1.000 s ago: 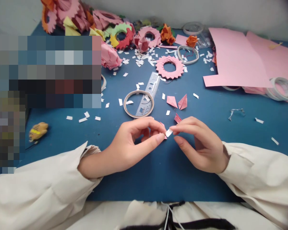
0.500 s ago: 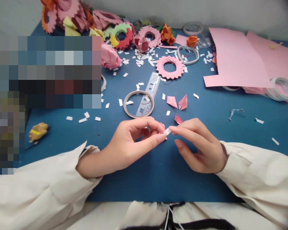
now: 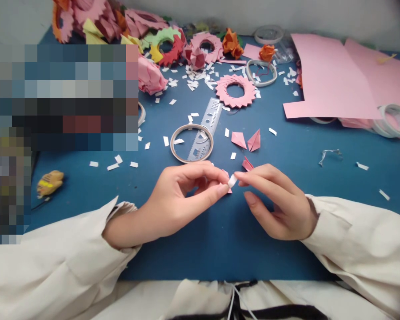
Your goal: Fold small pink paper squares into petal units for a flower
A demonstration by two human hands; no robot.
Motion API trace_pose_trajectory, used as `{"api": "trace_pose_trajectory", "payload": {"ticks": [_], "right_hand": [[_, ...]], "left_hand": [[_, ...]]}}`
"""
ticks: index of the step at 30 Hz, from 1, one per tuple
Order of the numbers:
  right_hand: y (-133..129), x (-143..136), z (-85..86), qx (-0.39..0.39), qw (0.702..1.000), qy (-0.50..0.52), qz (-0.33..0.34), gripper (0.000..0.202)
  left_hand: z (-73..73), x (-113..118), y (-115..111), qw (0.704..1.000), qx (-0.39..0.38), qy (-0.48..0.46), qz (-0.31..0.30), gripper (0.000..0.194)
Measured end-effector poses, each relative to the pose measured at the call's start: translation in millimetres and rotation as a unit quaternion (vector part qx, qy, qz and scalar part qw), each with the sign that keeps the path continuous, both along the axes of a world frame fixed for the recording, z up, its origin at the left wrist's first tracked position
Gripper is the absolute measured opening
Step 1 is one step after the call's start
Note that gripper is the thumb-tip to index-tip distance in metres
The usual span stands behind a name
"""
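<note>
My left hand [image 3: 183,195] pinches a small folded pink paper piece [image 3: 230,191] between thumb and fingertips, so most of it is hidden. A short white strip [image 3: 232,180] stands up from that piece, slightly curled. The index fingertip of my right hand [image 3: 276,202] touches the strip's upper end, while the thumb stays well apart from the fingers. Just beyond my fingers lies a folded pink piece [image 3: 247,164]. Farther back rest a pink pentagon-shaped fold [image 3: 239,140] and a pink kite-shaped fold [image 3: 254,140].
A tape roll [image 3: 173,153] lies over a clear ruler [image 3: 210,118]. Behind are a pink paper ring [image 3: 222,91], scattered white scraps and several folded paper works. Pink sheets [image 3: 333,80] and more tape rolls [image 3: 382,129] are at right, a yellow toy-like item [image 3: 50,183] at left.
The white strip has lifted and bent more upright under my right index finger. My left hand keeps its pinch on the pink piece. The view has shifted slightly.
</note>
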State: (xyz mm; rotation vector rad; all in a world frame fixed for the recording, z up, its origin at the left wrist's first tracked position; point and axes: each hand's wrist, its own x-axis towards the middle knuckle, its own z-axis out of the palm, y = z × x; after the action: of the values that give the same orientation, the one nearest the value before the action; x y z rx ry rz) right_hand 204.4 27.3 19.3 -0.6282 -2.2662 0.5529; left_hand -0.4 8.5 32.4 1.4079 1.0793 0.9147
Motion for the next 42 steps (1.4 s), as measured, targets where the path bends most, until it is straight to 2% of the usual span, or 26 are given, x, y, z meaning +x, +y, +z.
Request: {"api": "trace_pose_trajectory", "payload": {"ticks": [6,8,11,14,18,22,25,31,34,42], "right_hand": [[-0.5,-1.6,-3.4,-0.018,0.998,0.028,-0.053,0.046],[0.2,-0.2,-4.0,0.018,0.998,0.044,-0.051,0.044],[1.8,2.7,-2.9,0.110,0.993,0.032,0.005,0.036],[3.0,3.4,-0.8,0.148,0.989,-0.004,0.018,0.028],[2.7,1.0,-0.2,0.166,0.986,-0.021,-0.012,0.021],[1.0,-1.1,-1.6,0.170,0.983,-0.033,-0.062,0.015],[-0.4,-1.4,-1.1,0.168,0.982,-0.040,-0.073,0.011],[-2.8,-0.1,2.5,0.192,0.976,-0.073,-0.070,0.004],[-2.5,0.3,3.1,0.199,0.975,-0.077,-0.055,0.004],[-2.0,-0.5,3.2,0.195,0.975,-0.094,-0.054,0.004]], "left_hand": [[0.6,2.1,-0.1,1.000,0.009,0.007,0.010,0.006],[0.2,2.6,-0.1,1.000,0.006,0.006,0.019,0.005],[-1.9,3.0,-0.8,0.999,0.008,0.019,0.027,0.005],[-4.0,4.1,-2.0,0.998,0.042,0.039,0.033,0.005],[-4.7,6.2,-2.7,0.994,0.098,0.048,0.028,0.005],[-4.8,6.6,-2.4,0.991,0.119,0.064,0.017,0.006],[-6.1,6.8,-3.2,0.986,0.146,0.073,0.011,0.007],[-6.9,6.7,-6.7,0.941,0.313,0.131,0.000,0.010],[-6.5,5.7,-7.5,0.930,0.330,0.161,-0.014,0.009],[-4.5,6.1,-7.8,0.928,0.330,0.174,-0.019,0.008]]}}
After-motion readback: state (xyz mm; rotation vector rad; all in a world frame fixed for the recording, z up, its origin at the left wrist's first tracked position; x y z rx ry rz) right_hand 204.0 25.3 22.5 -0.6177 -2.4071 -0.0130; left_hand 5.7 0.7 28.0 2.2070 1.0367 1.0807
